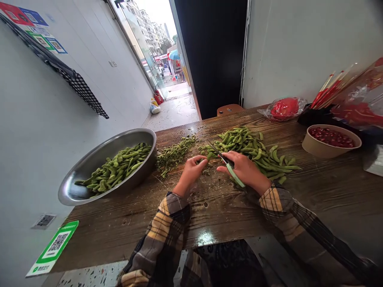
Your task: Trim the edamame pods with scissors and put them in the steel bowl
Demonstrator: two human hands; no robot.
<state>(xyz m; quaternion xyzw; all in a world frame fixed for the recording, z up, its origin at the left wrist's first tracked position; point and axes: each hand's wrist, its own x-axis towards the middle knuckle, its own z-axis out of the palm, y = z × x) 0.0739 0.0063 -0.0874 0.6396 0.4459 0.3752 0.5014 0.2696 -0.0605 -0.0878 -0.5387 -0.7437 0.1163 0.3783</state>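
My left hand (193, 172) is closed in a pinch on a green edamame pod (211, 155), partly hidden by the fingers. In my right hand (245, 170) is a pair of scissors (235, 175) with a pale green handle, its dark blades pointing up and left, close to the pod. Behind and beside my right hand spreads a pile of edamame pods (243, 140) on the wooden table (227, 215). Left of my left hand lies a heap of small green trimmings (177, 152). Further left, a metal basin (72, 195) holds many pods (118, 169).
At the right stand a paper bowl (314, 147) of dark red pieces and a red item in clear plastic (284, 108). Red-wrapped sticks (327, 89) rise behind them. A green QR card (54, 249) sits at the table's left edge. Beyond the table is a stool (229, 109) near an open doorway.
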